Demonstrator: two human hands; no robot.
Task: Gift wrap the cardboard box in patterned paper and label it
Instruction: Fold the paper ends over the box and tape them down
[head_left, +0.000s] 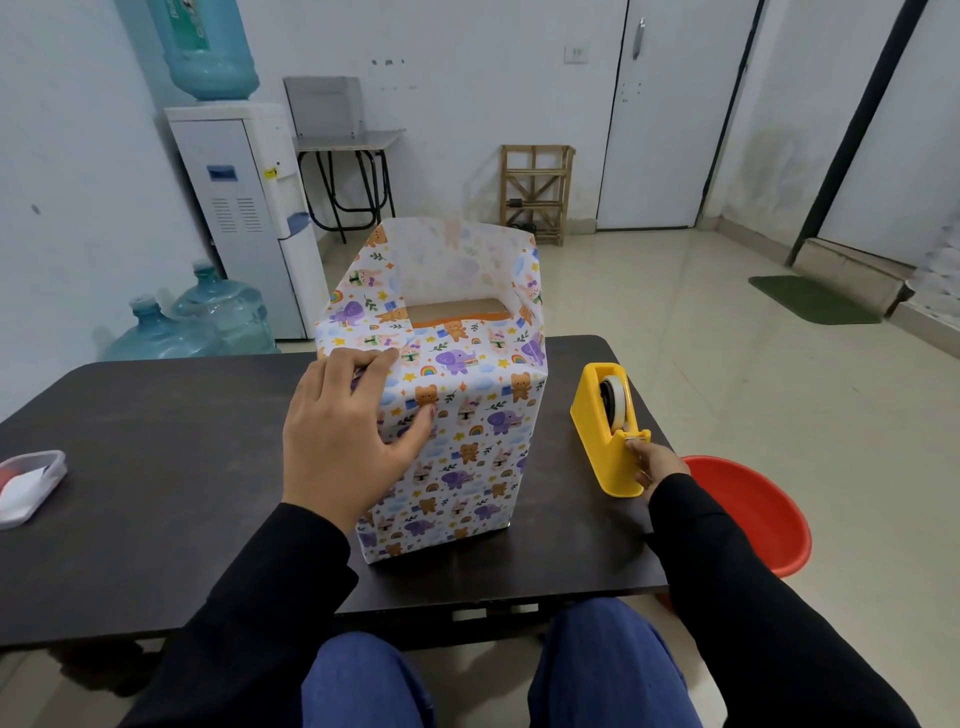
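A dark brown table (156, 467) fills the near part of a pale, tiled room. A water dispenser (244, 208) topped by a blue bottle stands far left, with two spare water bottles (218, 312) on the floor beside it. A wooden rack (535, 192) stands against the far wall next to a white door (665, 130), and a green mat (810, 299) lies far right. A red basin (748, 514) sits on the floor just right of the table, and a clear plastic container (31, 483) rests at the table's left edge.

The cardboard box (452, 415) stands upright at the middle of the table. Its sides are covered in white paper printed with bears, elephants and rainbows. The paper rises above the top in loose flaps, and bare cardboard shows between them.

My left hand (343, 436) lies flat over the box's near-left top corner, fingers straight, thumb on the near face. My right hand (657, 462) pinches the near, cutter end of the yellow tape dispenser (605, 431), which stands just right of the box. Whether it has the tape's end I cannot tell.
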